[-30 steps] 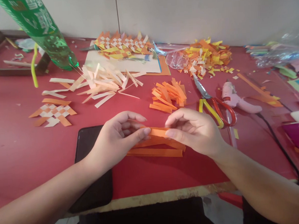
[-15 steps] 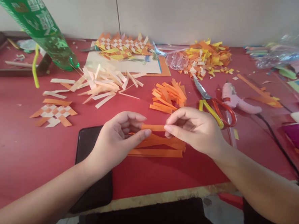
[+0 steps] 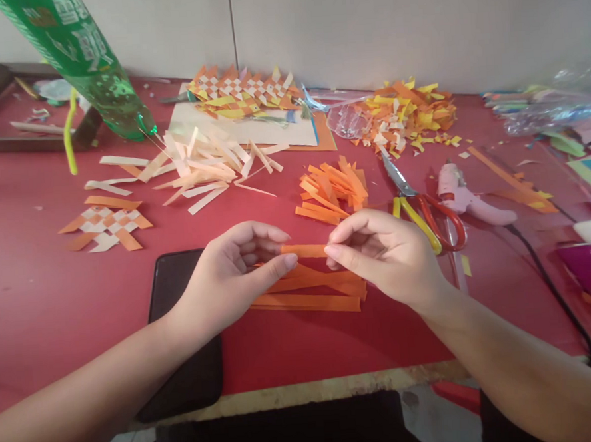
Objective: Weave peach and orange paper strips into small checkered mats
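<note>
A short orange paper strip (image 3: 304,250) is stretched level between my two hands. My left hand (image 3: 238,264) pinches its left end between thumb and fingers, and my right hand (image 3: 382,256) pinches the right end. Beneath them, longer orange strips (image 3: 310,303) lie on the red table (image 3: 333,352). Just beyond my hands sits a pile of short orange strips (image 3: 336,188). A black phone-like slab (image 3: 185,381) lies partly under my left wrist. Scissors (image 3: 425,216) with red and yellow handles rest beyond my right hand.
Pale strips (image 3: 206,163) and a woven paper fish (image 3: 108,222) lie at left, below a green bottle (image 3: 90,67). More woven fish (image 3: 242,94) lie at the back, beside yellow-orange scraps (image 3: 409,111). A pink glue gun (image 3: 469,197) with a cord is at right.
</note>
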The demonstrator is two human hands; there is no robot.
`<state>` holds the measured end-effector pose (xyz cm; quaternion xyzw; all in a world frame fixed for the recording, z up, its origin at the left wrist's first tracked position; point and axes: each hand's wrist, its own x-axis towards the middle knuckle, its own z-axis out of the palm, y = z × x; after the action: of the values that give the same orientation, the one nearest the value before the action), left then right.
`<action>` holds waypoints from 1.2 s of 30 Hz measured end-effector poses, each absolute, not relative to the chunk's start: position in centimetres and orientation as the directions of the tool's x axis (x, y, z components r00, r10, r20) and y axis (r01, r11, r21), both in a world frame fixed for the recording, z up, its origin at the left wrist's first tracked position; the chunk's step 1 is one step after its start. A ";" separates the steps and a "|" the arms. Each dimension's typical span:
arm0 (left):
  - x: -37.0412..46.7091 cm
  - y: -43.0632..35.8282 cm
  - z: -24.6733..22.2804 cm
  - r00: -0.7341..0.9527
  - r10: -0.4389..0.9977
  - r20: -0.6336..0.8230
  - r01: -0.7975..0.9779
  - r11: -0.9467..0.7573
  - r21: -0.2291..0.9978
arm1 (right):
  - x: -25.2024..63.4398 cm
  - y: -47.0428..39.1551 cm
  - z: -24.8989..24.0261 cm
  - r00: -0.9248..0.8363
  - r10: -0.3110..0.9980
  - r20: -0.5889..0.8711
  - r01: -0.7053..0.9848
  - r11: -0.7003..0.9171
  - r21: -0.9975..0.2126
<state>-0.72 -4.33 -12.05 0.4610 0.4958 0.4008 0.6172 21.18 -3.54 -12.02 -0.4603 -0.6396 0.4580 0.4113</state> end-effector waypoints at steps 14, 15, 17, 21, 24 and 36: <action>-0.7 -4.3 -12.1 0.182 0.955 -0.233 -0.089 0.252 0.964 | 21.1 -3.5 -12.0 -0.240 0.965 0.109 0.224 0.164 -0.961; -0.8 -4.3 -12.1 0.184 0.956 -0.229 -0.089 0.248 0.965 | 21.1 -3.5 -12.0 -0.238 0.965 0.110 0.226 0.165 -0.960; -0.8 -4.3 -12.1 0.188 0.956 -0.225 -0.087 0.244 0.966 | 21.1 -3.5 -12.0 -0.241 0.964 0.111 0.229 0.168 -0.959; -0.9 -4.3 -12.2 0.193 0.957 -0.217 -0.089 0.238 0.967 | 21.0 -3.4 -12.0 -0.241 0.965 0.108 0.231 0.165 -0.959; -0.9 -4.4 -12.3 0.198 0.956 -0.216 -0.091 0.238 0.967 | 21.0 -3.3 -12.0 -0.237 0.966 0.104 0.227 0.159 -0.961; -0.9 -4.3 -12.1 0.141 0.966 -0.218 -0.119 0.235 0.965 | 21.3 -3.1 -11.9 -0.258 0.962 0.086 0.163 0.131 -0.978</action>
<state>-0.94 -4.29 -12.11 0.4352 0.4862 0.4393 0.6174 21.34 -3.09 -11.88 -0.4477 -0.6286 0.4837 0.4128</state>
